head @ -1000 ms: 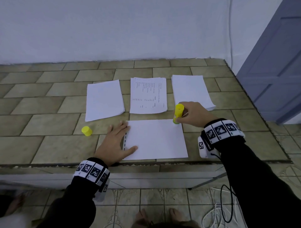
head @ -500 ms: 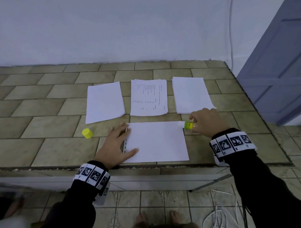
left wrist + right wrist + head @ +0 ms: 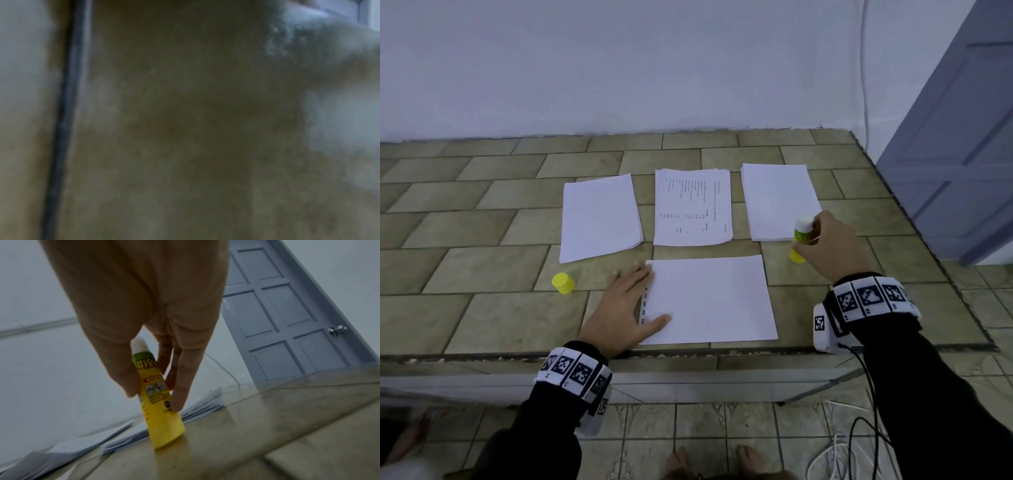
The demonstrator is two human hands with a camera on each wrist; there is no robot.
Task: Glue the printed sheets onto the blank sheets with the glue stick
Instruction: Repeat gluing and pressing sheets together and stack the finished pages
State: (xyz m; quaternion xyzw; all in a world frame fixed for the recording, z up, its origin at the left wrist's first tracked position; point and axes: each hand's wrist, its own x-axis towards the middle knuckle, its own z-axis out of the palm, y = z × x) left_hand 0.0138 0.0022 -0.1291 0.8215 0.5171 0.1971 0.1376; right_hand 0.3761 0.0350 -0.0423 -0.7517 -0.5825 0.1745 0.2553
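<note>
A white sheet lies near the counter's front edge, printed side down, with a dark strip at its left margin. My left hand lies flat on its left edge, fingers straight. My right hand pinches the uncapped yellow glue stick and stands it upright, white tip up, base on the tile beside the right paper stack. In the right wrist view thumb and fingers hold the glue stick by its upper half. A printed stack sits at centre and a blank stack at left.
The yellow glue cap stands on the tiled counter, left of my left hand. A grey door is at the right, past the counter's edge. Cables lie on the floor. The left wrist view is dark and blurred.
My right hand carried the glue stick off the sheet's top right corner to the right and turned it upright, base down on the tile. The left hand stayed on the sheet.
</note>
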